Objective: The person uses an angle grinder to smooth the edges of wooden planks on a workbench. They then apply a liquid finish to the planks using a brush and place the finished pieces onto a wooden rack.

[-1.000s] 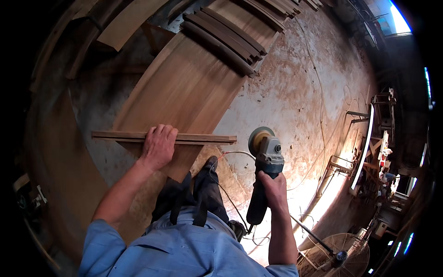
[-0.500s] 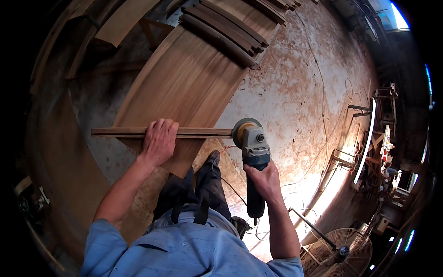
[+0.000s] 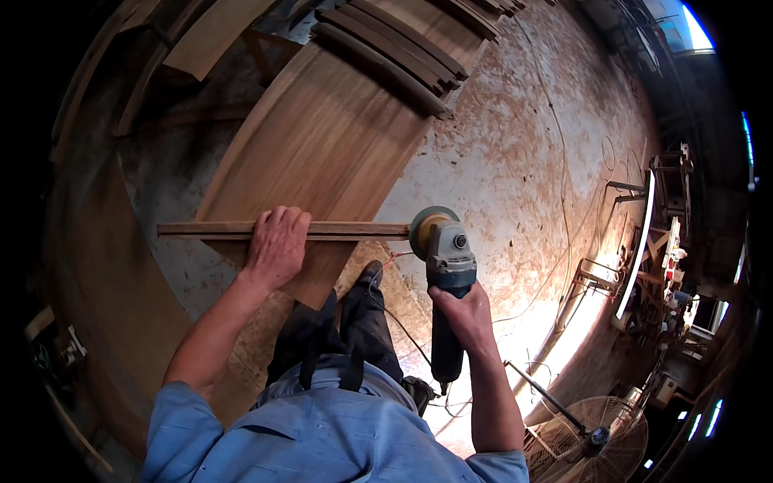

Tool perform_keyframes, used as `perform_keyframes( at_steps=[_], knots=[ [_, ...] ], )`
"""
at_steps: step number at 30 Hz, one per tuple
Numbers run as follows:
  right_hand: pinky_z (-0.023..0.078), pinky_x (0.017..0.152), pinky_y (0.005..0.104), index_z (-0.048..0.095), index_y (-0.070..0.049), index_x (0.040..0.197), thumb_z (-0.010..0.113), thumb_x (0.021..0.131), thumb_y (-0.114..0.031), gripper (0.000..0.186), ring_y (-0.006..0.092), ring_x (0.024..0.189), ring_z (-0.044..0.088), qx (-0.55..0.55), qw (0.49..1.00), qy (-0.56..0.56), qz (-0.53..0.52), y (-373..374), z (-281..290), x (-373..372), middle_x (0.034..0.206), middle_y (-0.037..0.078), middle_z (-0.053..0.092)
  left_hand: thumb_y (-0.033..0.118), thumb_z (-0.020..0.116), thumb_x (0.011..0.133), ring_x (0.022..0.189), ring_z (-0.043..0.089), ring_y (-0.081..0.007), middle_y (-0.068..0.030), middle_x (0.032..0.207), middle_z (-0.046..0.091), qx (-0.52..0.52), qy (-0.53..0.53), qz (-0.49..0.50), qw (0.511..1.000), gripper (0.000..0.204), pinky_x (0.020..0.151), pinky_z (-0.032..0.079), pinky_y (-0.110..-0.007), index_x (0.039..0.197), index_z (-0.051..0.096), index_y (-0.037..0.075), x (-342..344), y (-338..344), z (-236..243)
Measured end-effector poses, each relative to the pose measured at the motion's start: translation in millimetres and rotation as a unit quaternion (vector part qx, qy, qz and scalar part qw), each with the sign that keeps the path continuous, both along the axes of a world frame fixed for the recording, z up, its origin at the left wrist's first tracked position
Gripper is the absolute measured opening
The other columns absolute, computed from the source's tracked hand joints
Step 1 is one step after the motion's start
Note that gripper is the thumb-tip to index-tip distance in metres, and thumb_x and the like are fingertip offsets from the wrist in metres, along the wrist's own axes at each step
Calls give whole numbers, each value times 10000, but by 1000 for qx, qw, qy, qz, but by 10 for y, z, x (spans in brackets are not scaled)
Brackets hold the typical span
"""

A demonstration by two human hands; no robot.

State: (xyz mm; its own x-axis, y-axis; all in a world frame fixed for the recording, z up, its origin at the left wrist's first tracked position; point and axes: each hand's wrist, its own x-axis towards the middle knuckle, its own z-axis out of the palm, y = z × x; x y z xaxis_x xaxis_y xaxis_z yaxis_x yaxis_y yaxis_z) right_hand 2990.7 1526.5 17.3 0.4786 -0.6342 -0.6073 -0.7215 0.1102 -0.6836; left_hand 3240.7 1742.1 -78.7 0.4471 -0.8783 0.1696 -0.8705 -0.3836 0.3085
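A long grooved wooden strip [image 3: 354, 231] lies crosswise over a broad wooden board [image 3: 322, 153]. My left hand [image 3: 278, 245] is closed over the strip left of its middle, fingers wrapped across the far edge. In my right hand [image 3: 465, 314] is an angle grinder [image 3: 451, 278], gripped around its dark body with the thumb on top. Its round sanding disc [image 3: 433, 225] stands at the right end of the strip, touching it or very close. The palm side of both hands is hidden.
Several dark wooden strips [image 3: 386, 56] are stacked on the board's far end. A power cord [image 3: 403, 330] runs by my legs. A caged fan [image 3: 592, 443] stands at the lower right. Another board [image 3: 121, 258] lies at the left, and metal frames [image 3: 600, 278] stand right.
The angle grinder and my right hand have shifted slightly to the right. My left hand and the strip stay almost where they were.
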Motion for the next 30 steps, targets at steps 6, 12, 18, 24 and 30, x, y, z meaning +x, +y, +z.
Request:
perform_keyframes(
  at_steps=[6,12,18,24,30],
  knots=[
    [491,693,301,621,15,1059,755,812,-259,393,132,763,602,3,999,3,-44,-82,-61,-141,857,71,661,37,569,758,1030,544,-311,-124,1096,572,21,9,0,1000,355,892,421,-434,1113,551,44,2,13,21],
    [586,694,430,565,-13,1127,653,909,-331,395,253,746,654,218,928,-208,-217,-185,-39,-538,904,122,634,59,603,769,972,578,-289,-105,1009,594,-20,-26,-4,999,290,846,474,-423,1059,602,46,-27,79,124],
    [605,740,486,540,-33,1159,736,814,-568,665,300,811,683,313,835,-384,-237,-229,-226,-621,961,148,649,50,680,685,898,595,-305,-100,972,592,-15,-41,30,999,501,826,497,-435,1184,643,78,-4,489,449],
    [600,617,423,504,-49,1207,663,903,-508,573,276,734,684,212,927,-218,-221,-416,-399,-265,938,140,657,89,763,698,853,565,-286,-104,924,511,36,-46,122,991,681,747,519,-420,1351,581,148,-79,972,621],
    [565,691,429,523,-57,1264,513,932,-629,661,279,817,664,419,801,-391,-175,-404,-467,118,1003,131,659,103,804,676,868,558,-305,-128,945,481,67,-17,193,979,824,730,520,-429,1439,497,163,-248,1356,651]
  ],
)
